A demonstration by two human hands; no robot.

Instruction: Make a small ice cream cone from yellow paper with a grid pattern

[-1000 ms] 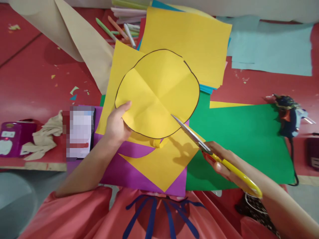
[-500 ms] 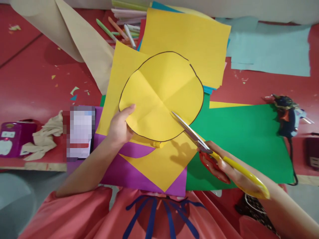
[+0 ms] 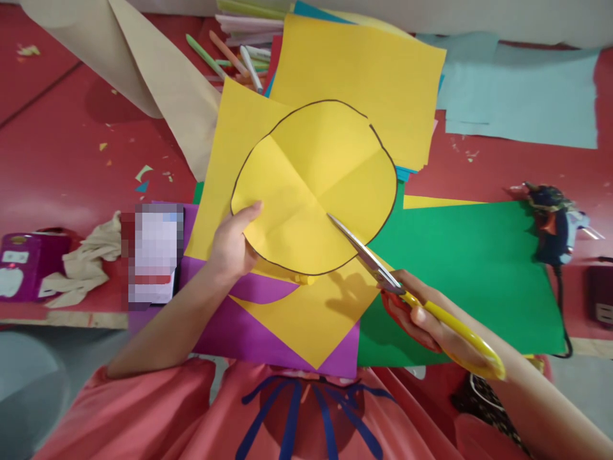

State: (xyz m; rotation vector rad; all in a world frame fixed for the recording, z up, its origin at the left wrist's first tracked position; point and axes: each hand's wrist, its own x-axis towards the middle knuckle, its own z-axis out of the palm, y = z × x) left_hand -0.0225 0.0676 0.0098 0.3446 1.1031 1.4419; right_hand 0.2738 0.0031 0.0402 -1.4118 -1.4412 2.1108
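At frame centre, the left hand (image 3: 230,246) pinches the light, floppy disc (image 3: 311,185) by its rim, best held there, while the right hand (image 3: 426,319) grips scissors (image 3: 383,275).

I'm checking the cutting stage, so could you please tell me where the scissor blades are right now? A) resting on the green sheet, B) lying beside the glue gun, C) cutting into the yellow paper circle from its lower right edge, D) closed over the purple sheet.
C: the scissors in the right hand have their blades reaching into the yellow paper circle from its lower right edge, while the left hand holds the circle's left edge.
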